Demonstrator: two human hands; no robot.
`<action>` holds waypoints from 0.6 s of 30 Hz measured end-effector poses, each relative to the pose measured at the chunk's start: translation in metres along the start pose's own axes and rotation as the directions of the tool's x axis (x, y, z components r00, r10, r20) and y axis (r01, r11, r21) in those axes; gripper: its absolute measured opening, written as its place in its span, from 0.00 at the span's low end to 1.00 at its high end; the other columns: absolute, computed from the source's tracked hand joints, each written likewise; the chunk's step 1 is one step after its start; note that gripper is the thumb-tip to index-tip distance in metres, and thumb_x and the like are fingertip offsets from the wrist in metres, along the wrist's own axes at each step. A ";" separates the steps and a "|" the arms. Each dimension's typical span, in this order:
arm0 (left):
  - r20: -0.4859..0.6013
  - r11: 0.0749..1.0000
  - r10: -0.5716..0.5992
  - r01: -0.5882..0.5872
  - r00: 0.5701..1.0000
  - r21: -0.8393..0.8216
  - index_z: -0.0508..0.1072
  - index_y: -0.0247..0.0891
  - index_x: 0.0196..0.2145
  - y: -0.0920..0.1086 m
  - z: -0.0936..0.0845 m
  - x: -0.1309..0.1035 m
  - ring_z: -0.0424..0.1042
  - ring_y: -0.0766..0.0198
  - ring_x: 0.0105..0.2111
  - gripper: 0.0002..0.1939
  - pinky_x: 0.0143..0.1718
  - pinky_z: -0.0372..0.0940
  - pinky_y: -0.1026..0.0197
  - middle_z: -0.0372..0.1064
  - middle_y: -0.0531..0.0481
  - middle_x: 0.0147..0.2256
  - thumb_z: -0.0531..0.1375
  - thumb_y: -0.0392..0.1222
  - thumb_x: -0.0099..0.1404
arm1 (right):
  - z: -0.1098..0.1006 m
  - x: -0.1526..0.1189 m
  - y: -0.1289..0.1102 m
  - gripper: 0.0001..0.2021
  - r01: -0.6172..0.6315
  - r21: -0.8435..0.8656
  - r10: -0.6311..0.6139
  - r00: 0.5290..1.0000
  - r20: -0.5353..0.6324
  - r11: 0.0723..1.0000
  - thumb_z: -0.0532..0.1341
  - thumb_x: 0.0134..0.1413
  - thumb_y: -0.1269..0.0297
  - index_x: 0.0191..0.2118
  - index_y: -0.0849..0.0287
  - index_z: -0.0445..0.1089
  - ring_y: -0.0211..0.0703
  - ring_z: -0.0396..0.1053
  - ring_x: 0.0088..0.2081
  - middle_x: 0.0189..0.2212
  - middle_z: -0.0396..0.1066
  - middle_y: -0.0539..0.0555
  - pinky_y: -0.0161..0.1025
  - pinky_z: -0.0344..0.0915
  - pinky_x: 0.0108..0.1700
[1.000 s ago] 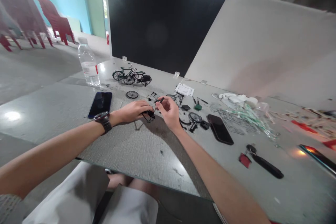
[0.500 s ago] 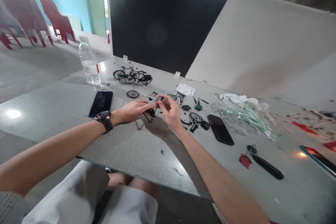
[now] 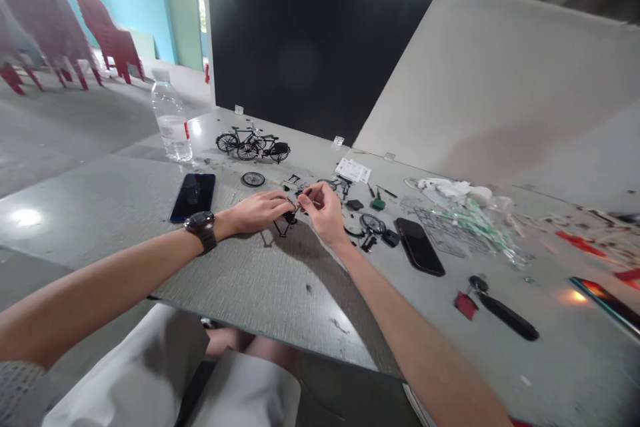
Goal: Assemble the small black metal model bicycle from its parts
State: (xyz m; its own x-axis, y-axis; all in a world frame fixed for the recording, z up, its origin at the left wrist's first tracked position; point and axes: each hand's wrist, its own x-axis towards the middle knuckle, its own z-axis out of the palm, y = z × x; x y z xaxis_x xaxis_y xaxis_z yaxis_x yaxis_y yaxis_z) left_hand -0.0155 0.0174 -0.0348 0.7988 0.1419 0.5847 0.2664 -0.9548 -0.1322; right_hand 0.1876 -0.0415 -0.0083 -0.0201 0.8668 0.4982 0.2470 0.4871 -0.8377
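Left hand [image 3: 257, 212] is gripping a small black frame [image 3: 289, 217] at the table [image 3: 235, 280], right hand [image 3: 325, 217] is pinching something slim and dark [image 3: 308, 193] beside it. I'm not spotting wheels on it, so plenty's probably left: parts [image 3: 369, 243] and a wheel [image 3: 253, 179] are lying loose. Two bikes [image 3: 247, 150] are standing behind, looking done.

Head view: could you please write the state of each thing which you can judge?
Left hand: fingers holding the small black frame
Right hand: fingers closed on a small dark tool
Water bottle: upright, cap on
Blue-edged phone: flat, screen dark
Black phone: flat, screen dark
Two small bicycles: standing upright
Loose wheel: lying flat
Wristwatch: fastened on left wrist
Red chairs: stacked
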 end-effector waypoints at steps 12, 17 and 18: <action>-0.016 1.000 -0.001 0.001 1.000 -0.022 0.70 0.32 0.49 -0.001 0.001 -0.001 0.73 0.54 0.50 0.12 0.47 0.71 0.53 0.73 0.37 0.45 0.53 0.42 0.76 | 0.005 -0.003 -0.003 0.14 0.063 -0.139 -0.069 0.997 -0.039 0.988 0.65 0.60 0.51 0.37 0.53 0.63 0.37 0.65 0.27 0.28 0.66 0.48 0.36 0.64 0.29; -0.043 1.000 0.005 -0.005 0.999 -0.016 0.72 0.33 0.48 -0.003 0.004 0.001 0.73 0.54 0.49 0.12 0.49 0.71 0.51 0.74 0.38 0.45 0.53 0.42 0.76 | 0.000 -0.002 -0.003 0.13 0.169 -0.277 -0.168 0.985 0.024 0.946 0.61 0.64 0.49 0.47 0.51 0.70 0.42 0.70 0.31 0.29 0.71 0.50 0.40 0.69 0.36; -0.054 1.000 0.002 -0.003 0.999 -0.018 0.72 0.32 0.49 -0.004 0.004 0.001 0.73 0.54 0.49 0.12 0.50 0.71 0.51 0.74 0.38 0.45 0.54 0.41 0.76 | -0.001 -0.001 -0.004 0.14 0.179 -0.277 -0.170 0.984 0.054 0.944 0.59 0.66 0.48 0.46 0.52 0.71 0.43 0.72 0.33 0.31 0.73 0.52 0.40 0.70 0.39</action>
State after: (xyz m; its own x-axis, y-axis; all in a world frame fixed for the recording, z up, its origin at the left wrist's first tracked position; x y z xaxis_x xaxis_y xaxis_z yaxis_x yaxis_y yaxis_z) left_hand -0.0132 0.0223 -0.0370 0.7687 0.1259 0.6270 0.2546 -0.9596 -0.1196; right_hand 0.1872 -0.0446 -0.0056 -0.1139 0.7755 0.6209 0.4981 0.5854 -0.6397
